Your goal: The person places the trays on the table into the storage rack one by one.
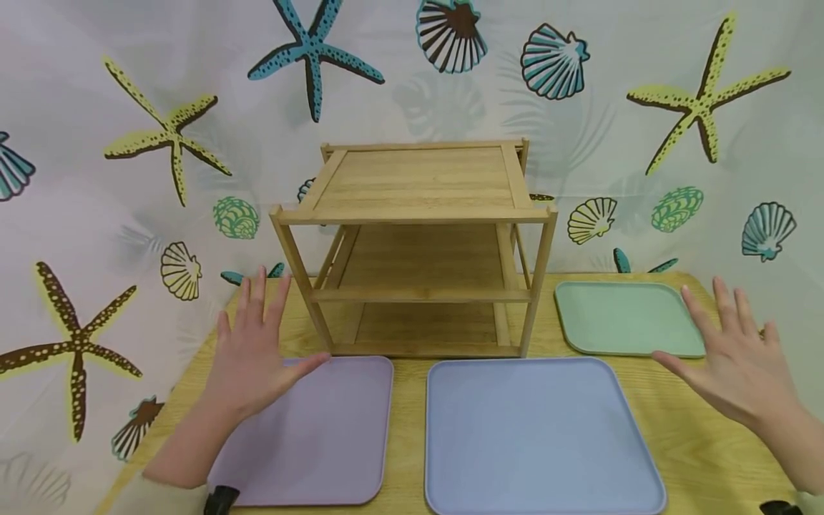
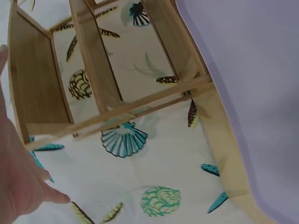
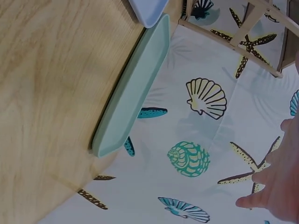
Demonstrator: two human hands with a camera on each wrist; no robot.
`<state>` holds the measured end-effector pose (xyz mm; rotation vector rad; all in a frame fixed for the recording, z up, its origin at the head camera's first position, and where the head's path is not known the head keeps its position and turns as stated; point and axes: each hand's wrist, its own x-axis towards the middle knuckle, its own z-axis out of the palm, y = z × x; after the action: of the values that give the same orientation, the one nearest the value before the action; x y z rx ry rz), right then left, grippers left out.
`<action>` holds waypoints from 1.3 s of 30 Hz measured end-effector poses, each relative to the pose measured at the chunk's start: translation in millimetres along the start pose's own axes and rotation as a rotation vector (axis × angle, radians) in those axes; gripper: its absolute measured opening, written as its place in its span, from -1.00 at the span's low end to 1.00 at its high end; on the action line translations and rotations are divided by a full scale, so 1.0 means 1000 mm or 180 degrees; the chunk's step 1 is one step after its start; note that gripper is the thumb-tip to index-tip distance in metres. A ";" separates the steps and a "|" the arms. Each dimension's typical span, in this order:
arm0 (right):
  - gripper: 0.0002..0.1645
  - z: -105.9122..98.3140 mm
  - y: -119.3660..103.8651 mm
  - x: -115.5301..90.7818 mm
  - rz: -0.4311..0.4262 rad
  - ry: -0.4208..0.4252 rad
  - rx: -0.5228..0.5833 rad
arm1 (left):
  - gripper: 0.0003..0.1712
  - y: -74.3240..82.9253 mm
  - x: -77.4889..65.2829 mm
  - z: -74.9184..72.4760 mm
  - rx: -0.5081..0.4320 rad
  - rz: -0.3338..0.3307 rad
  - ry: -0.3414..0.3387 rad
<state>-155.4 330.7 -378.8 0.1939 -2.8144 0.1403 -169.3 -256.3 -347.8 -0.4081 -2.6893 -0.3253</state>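
Big pale sheet (image 1: 212, 28) behind, starfish and shells printed all over. Grainy wood table (image 1: 714, 422), boxy three-tier wooden shelf (image 1: 418, 179) on it. Smooth, round-cornered blue tray (image 1: 541, 429) up front, purple tray (image 1: 315, 443) left of it, smaller green tray (image 1: 624, 318) back right. Left hand (image 1: 251, 357) and right hand (image 1: 740, 357) both released, fingers spread.

lilac tray (image 1: 328, 433) | pale-blue tray (image 1: 534, 436) | mint-green tray (image 1: 624, 318) | tan rack (image 1: 421, 179) | white backdrop (image 1: 373, 114), starfish-and-shell print

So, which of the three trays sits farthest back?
The green tray, to the right of the shelf; the purple tray and blue tray both lie in front of the shelf.
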 end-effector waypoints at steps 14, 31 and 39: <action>0.06 0.038 0.046 -0.018 0.0186 -0.0099 0.1126 | -0.01 -0.030 0.060 0.026 -0.2934 -0.0520 0.0531; -0.08 0.082 0.093 0.004 0.0638 -0.0248 0.1813 | -0.52 -0.003 0.090 0.042 -0.3200 -0.0501 0.1327; -0.02 0.105 0.100 0.010 0.0955 -0.0634 0.1963 | -0.55 0.007 0.088 0.035 -0.3252 -0.0606 0.1400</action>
<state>-211.5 415.9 -482.0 -0.0882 -2.8846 1.1121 -256.7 -219.2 -340.8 -0.2909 -1.9441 -1.6355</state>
